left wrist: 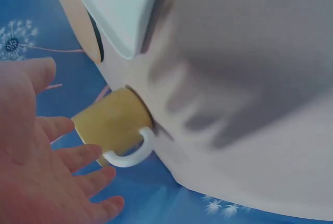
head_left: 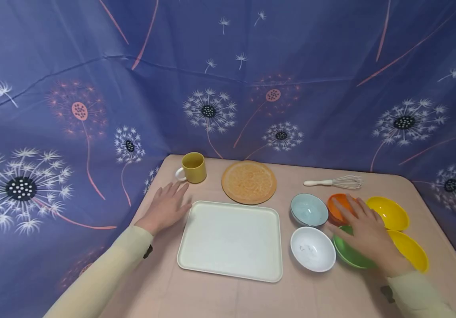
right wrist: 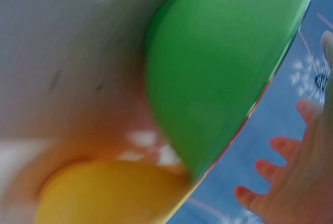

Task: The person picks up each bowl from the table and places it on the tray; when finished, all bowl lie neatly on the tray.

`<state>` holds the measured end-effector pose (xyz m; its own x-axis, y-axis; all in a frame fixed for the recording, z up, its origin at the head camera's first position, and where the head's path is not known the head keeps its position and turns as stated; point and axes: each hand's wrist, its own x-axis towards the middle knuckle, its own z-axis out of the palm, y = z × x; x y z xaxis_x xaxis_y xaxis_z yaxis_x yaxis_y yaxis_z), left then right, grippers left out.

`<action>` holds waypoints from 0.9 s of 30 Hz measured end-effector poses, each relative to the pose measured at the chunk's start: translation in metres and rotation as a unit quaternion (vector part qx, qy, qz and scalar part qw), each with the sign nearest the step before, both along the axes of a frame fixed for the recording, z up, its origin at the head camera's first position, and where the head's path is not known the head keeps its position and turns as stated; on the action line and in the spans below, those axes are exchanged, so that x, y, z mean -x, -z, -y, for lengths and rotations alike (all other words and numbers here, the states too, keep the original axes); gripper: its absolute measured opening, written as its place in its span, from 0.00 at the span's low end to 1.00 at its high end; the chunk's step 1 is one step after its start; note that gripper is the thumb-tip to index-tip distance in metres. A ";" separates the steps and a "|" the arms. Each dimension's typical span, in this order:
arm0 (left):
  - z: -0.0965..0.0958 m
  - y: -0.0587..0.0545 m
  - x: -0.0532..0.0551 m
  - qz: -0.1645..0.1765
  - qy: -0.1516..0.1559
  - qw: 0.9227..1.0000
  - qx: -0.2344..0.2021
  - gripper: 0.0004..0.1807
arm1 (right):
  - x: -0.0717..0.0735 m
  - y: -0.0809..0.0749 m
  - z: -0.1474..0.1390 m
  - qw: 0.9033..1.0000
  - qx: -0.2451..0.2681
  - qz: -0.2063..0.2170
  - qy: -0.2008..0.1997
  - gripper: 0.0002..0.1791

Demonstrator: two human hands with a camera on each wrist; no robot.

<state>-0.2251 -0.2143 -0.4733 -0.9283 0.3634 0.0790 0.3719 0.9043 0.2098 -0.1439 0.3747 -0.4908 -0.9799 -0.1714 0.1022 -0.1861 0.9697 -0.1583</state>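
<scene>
My left hand hovers at the left of the table with its fingers spread, holding nothing. Just beyond its fingertips stands a mustard mug with a white handle; the left wrist view shows the mug past the fingers. To this hand's right lies a cream tray. My right hand, fingers extended and apart, is above a green bowl and partly covers an orange bowl. In the right wrist view the green bowl fills the middle, with the fingers off at the right.
A light blue bowl and a white bowl sit right of the tray. Two yellow bowls stand at the far right. Behind are a round orange-brown board and a whisk. A blue dandelion-print cloth hangs at the table's back.
</scene>
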 end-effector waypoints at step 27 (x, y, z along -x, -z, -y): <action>-0.006 0.052 -0.046 0.154 -0.060 0.972 -0.166 0.23 | -0.093 0.040 -0.129 0.975 0.055 0.117 0.182 0.68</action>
